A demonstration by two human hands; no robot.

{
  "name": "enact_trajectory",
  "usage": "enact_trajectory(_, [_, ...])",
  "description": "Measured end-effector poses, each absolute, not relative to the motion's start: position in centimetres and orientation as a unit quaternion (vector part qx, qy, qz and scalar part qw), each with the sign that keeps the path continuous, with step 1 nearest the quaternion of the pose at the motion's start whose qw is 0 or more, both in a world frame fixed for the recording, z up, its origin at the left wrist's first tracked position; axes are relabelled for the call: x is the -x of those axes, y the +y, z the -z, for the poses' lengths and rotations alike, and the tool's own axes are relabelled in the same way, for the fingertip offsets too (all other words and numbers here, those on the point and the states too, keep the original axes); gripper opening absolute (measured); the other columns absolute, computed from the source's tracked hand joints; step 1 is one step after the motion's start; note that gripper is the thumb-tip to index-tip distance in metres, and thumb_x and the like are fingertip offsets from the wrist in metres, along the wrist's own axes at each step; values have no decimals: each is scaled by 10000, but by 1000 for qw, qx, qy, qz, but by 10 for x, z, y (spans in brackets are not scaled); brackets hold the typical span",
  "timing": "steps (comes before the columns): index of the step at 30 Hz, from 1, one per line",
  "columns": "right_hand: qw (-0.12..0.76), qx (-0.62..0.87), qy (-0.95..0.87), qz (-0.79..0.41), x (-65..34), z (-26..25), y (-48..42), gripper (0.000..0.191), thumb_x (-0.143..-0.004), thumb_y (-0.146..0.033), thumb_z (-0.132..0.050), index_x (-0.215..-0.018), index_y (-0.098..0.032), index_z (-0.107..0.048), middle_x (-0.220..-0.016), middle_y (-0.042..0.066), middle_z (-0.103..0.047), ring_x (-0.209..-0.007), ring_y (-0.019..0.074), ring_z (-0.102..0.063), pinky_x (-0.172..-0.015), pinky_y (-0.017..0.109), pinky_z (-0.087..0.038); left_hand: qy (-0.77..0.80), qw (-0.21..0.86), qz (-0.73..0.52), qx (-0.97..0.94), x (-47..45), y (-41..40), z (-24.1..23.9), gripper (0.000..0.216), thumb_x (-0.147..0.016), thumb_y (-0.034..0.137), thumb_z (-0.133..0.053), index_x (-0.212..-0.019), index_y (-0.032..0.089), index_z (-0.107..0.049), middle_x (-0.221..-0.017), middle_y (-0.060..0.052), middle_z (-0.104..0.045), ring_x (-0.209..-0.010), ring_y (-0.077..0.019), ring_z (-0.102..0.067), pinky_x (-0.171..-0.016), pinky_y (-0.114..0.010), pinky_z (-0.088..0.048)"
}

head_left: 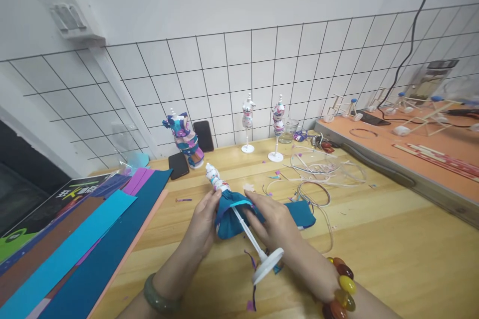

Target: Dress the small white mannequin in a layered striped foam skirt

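Observation:
A small doll mannequin [216, 178] on a white stand [266, 264] lies tilted over the wooden table [374, 249]. Teal fabric [230, 219] is wrapped round its waist. My left hand [204, 224] grips the fabric and the mannequin's body from the left. My right hand [271, 219] pinches the teal fabric on the right side. More teal cloth [303, 212] trails out beyond my right hand. The stand's round base points toward me.
Sheets of coloured felt [93, 254] lie at the left. Three dressed mannequins [185, 142] [247, 122] [277, 127] stand near the tiled wall, with two phones [204, 135]. Loose rings and strips [318, 179] lie at right. An orange-topped table [411, 144] holds stick models.

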State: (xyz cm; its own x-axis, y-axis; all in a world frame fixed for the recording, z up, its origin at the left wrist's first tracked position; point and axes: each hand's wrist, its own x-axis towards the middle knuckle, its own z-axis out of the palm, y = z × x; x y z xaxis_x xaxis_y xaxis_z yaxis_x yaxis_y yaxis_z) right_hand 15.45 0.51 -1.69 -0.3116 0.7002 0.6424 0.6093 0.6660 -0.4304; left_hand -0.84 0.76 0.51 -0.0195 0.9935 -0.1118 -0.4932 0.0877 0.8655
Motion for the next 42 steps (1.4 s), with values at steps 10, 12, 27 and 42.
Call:
enact_trajectory(10, [376,461,-801,-71,-155,28,16,404,-836,-192,-477,-1234,-117,-473,-1185,156,-569,-1098,262,-522,-919,428,-450,460,398,-675,-417,56,28,-26,459,-656,343,-709,-1055,194,-541,-879,-18,-671,-817,-151,-621,-713,-238,-468])
enact_trajectory(12, [378,457,-802,-72,-155,30,16,385,-831,-154,-451,-1213,-121,-490,-1172,148,-574,-1089,254,-523,-927,433,-441,476,342,-672,-452,60,29,-25,478,-650,330,-715,-1064,196,-515,-917,-37,-664,-873,-171,-615,-756,-271,-468])
enact_trajectory(27, [473,397,-769,-162,-150,19,13,324,-861,-216,-460,-1181,-208,-511,-1146,111,-572,-1087,234,-515,-916,435,-439,511,291,-618,-522,45,17,-24,355,-600,272,-754,-909,177,-606,-897,-55,-651,-868,-208,-586,-788,-287,-416])
enact_trajectory(42, [428,331,-807,-235,-113,-32,30,313,-771,-262,-629,-1082,-230,-610,-1138,79,-562,-1092,235,-494,-929,402,-396,488,265,-564,-611,34,0,-42,220,-683,271,-684,-896,213,-679,-894,-40,-661,-887,-220,-560,-810,-279,-385])
